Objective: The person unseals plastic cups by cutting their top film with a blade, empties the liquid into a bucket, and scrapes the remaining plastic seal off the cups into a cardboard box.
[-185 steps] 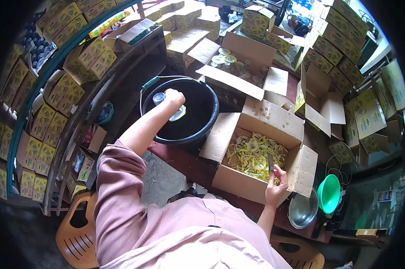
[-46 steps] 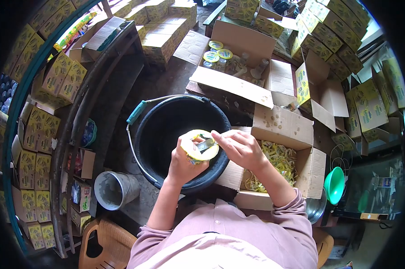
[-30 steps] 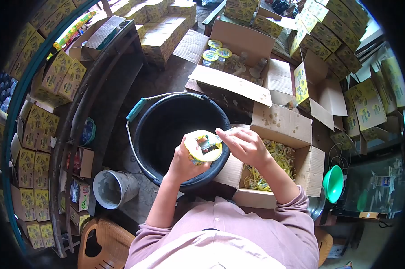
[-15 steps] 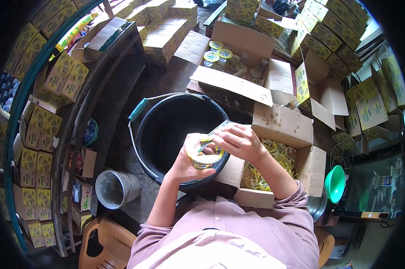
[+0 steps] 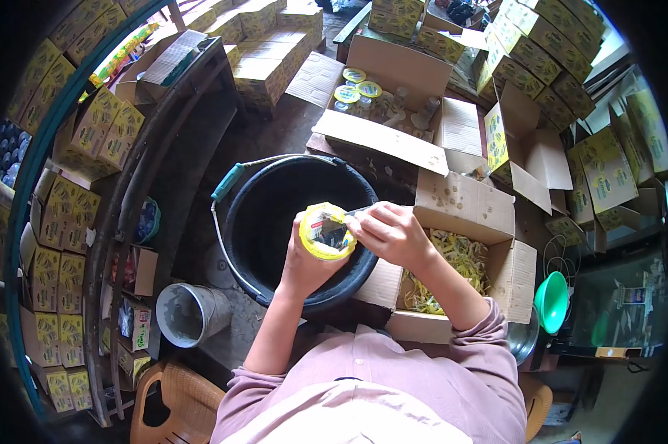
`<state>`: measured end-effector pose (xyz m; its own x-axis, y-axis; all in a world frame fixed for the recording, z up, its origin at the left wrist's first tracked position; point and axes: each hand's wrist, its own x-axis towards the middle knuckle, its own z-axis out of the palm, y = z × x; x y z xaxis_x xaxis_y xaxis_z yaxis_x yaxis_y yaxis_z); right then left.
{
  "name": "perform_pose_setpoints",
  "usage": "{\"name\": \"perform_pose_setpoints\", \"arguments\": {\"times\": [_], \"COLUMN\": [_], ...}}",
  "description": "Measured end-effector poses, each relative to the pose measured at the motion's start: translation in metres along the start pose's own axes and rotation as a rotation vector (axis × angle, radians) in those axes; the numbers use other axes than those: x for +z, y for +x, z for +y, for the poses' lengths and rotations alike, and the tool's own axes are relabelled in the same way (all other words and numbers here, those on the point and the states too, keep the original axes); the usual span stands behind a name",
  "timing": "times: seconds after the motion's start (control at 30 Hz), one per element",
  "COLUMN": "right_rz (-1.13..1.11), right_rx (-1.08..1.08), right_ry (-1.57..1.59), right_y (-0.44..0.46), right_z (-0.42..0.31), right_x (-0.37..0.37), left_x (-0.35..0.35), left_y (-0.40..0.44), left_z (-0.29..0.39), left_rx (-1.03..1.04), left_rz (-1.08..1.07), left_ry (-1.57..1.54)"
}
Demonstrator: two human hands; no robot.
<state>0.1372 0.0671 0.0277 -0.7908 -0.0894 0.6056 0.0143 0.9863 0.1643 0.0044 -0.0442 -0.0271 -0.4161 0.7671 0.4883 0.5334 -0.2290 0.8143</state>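
My left hand (image 5: 304, 265) is wrapped round a plastic cup (image 5: 328, 249) with a yellow rim, held over the near part of a large black bucket (image 5: 234, 244). The middle of the cup's lid is cut open, and dark inside shows. Fingers of my right hand (image 5: 393, 233) are pinched on a knife, of which only a short piece of blade (image 5: 357, 212) shows at the cup's rim. Right of the bucket, an open cardboard box (image 5: 463, 203) holds yellow strips (image 5: 452, 270), partly behind my right forearm.
Another open box (image 5: 400, 70) farther back holds lidded cups (image 5: 354, 90). A grey pail (image 5: 212, 311) stands at the left by a brown chair (image 5: 182, 392). To the right are a green bowl (image 5: 550, 303) and a metal bowl (image 5: 522, 337). Stacked yellow cartons (image 5: 263, 63) stand behind.
Since half a second ago the cup has turned, its opening now facing up toward me. My right hand has lowered slightly, and less of the blade shows. Earlier, my left hand was reaching into the bucket.
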Motion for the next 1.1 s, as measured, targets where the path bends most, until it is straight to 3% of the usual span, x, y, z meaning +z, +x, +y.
{"name": "perform_pose_setpoints", "arguments": {"times": [0.47, 0.67, 0.83, 0.93, 1.07, 1.1], "right_rz": [0.009, 0.091, 0.138, 0.081, 0.002, 0.005], "right_rx": [0.048, 0.003, -0.083, -0.049, 0.01, 0.016], "right_ry": [0.025, 0.054, 0.075, 0.073, 0.067, 0.054], "right_y": [-0.002, -0.001, 0.003, 0.001, 0.001, 0.001], "right_z": [0.0, 0.005, 0.006, 0.008, 0.005, 0.003], "right_x": [0.0, -0.003, -0.007, -0.006, -0.007, -0.007], "left_x": [-0.009, -0.016, -0.018, -0.013, -0.01, -0.008], "left_y": [0.007, 0.005, -0.001, 0.003, 0.004, 0.004], "left_z": [0.015, 0.011, 0.009, 0.004, 0.01, 0.007], "left_rx": [0.066, 0.0, -0.173, -0.04, 0.007, 0.022], "left_rz": [-0.167, -0.366, -0.348, -0.271, -0.092, -0.042], "left_ry": [0.001, -0.417, -0.628, -0.522, -0.084, -0.095]}}
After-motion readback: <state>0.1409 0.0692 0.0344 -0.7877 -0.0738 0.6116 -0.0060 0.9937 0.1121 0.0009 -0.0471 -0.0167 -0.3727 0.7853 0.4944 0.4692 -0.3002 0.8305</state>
